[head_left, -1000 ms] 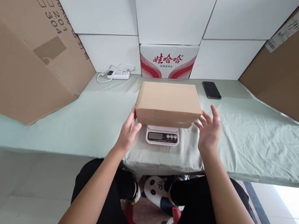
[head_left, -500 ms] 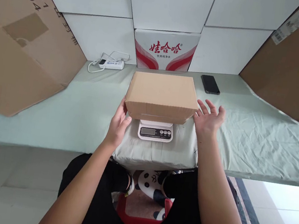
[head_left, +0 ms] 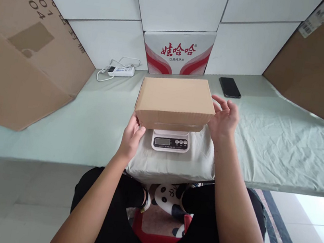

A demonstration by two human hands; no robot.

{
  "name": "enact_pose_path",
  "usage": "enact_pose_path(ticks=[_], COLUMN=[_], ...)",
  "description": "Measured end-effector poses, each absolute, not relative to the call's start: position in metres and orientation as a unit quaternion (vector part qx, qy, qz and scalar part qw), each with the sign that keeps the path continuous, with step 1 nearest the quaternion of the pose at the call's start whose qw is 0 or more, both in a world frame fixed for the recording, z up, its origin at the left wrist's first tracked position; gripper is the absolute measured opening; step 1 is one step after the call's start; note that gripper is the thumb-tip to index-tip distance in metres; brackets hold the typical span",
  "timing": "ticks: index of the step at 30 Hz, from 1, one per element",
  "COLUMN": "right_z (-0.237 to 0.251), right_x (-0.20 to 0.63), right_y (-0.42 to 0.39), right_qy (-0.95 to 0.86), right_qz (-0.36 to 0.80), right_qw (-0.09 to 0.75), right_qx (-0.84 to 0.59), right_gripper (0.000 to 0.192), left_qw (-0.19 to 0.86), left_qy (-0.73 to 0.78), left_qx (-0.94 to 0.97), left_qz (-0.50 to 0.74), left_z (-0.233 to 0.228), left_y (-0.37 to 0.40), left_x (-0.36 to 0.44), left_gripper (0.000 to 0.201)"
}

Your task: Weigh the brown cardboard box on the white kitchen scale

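A closed brown cardboard box (head_left: pixel 174 97) sits over a white digital kitchen scale (head_left: pixel 171 142), hiding its platform and leaving its front panel in sight. The box's right side is slightly raised or turned away. My left hand (head_left: pixel 132 136) grips the box's lower left front corner, its fingers partly hidden behind the side and its thumb near the front. On the other side, my right hand (head_left: pixel 225 120) is palm up, with curled fingers against the box's right edge; some fingertips are hidden.
Behind the box stands a white and red printed carton (head_left: pixel 178 51). A power strip with a white cable (head_left: pixel 121 70) lies at back left, a black phone (head_left: pixel 230 87) at back right. Large cardboard panels (head_left: pixel 10 84) flank the green cloth-covered table (head_left: pixel 87 135).
My right hand has moved inward and its fingers have come against the box. The box has turned or tilted slightly, its right end higher in view. The whole view has shifted a little.
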State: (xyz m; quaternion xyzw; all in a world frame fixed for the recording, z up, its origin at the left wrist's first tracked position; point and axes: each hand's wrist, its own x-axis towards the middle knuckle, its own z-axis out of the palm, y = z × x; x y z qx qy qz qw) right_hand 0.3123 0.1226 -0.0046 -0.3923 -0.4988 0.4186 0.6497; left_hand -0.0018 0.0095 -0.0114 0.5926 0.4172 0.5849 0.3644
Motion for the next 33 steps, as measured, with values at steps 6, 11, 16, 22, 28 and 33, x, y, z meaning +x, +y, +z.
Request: enact_pose_path(ticks=[6,11,16,22,28,33], right_z=[0.002,-0.006,-0.013,-0.002,0.021,0.031], right_x=[0.303,0.275,0.25,0.245,0.243,0.255], right_y=[0.106,0.083,0.063,0.055,0.074,0.118], right_qy=[-0.48,-0.464,-0.455,-0.502,-0.543,-0.591], right_qz=[0.489,0.457,0.353,0.283,0.234,0.202], right_qw=[0.597,0.635,0.692,0.679,0.677,0.66], right_qx=[-0.417,-0.414,-0.435,-0.454,-0.439,-0.417], right_gripper=[0.081,0.084,0.075,0.067,0.066,0.07], left_qw=[0.362,0.369,0.38,0.377,0.347,0.352], left_qy=[0.41,0.403,0.408,0.4,0.385,0.37], left_qx=[0.587,0.593,0.599,0.594,0.598,0.58], left_qz=[0.597,0.591,0.575,0.588,0.612,0.634], left_z=[-0.009,-0.008,-0.007,-0.004,0.005,0.015], left_y=[0.012,0.014,0.013,0.021,0.058,0.093], left_x=[0.001,0.002,0.007,0.008,0.0,-0.001], left_gripper=[0.071,0.07,0.074,0.073,0.08,0.069])
